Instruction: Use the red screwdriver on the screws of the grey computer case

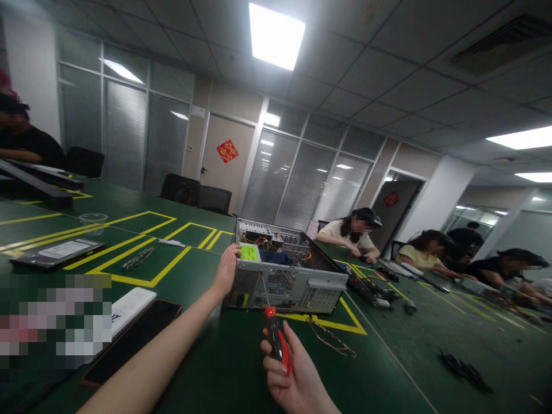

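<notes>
Centrally, an open computer case stood on a green table marked with yellow tape, below glass partitions. At lower centre, the right hand had its fingers wrapped around a red-and-black screwdriver; the left hand touched the case's left corner, its pinch unclear. A ceiling light glowed above.

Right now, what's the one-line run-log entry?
Left hand: at corner of computer case | Right hand: gripping screwdriver, shaft toward case | Case: open on top
</notes>
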`<move>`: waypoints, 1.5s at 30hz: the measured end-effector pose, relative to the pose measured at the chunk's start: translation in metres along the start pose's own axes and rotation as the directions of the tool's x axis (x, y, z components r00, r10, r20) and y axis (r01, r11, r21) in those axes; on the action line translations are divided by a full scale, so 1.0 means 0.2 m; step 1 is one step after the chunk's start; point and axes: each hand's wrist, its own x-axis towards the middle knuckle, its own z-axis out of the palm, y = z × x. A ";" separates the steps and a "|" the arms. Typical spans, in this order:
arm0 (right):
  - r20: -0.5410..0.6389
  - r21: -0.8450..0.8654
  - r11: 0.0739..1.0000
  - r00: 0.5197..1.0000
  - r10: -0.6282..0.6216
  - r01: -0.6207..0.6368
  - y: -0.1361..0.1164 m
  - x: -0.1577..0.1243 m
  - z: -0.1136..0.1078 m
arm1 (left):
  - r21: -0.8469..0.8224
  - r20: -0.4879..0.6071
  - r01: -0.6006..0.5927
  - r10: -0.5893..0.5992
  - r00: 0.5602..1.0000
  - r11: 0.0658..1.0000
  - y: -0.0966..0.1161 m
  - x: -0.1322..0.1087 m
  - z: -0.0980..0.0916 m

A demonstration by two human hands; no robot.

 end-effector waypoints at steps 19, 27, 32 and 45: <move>-0.014 -0.012 0.999 0.999 0.030 -0.030 -0.01 -0.01 0.01 | -0.001 -0.002 -0.001 0.001 1.000 1.000 0.00 -0.01 0.00; -0.122 -0.013 1.000 0.993 0.010 -0.012 -0.01 -0.02 0.04 | -0.016 -0.005 -0.014 0.014 1.000 1.000 -0.01 0.00 0.00; -0.068 -0.072 0.996 0.997 0.040 -0.045 -0.01 -0.02 0.04 | -0.008 -0.006 -0.021 0.021 1.000 1.000 -0.02 0.00 0.01; 0.068 -0.020 0.999 0.997 0.032 -0.031 -0.02 -0.01 0.01 | -0.006 0.000 -0.013 0.013 1.000 1.000 -0.01 0.00 0.00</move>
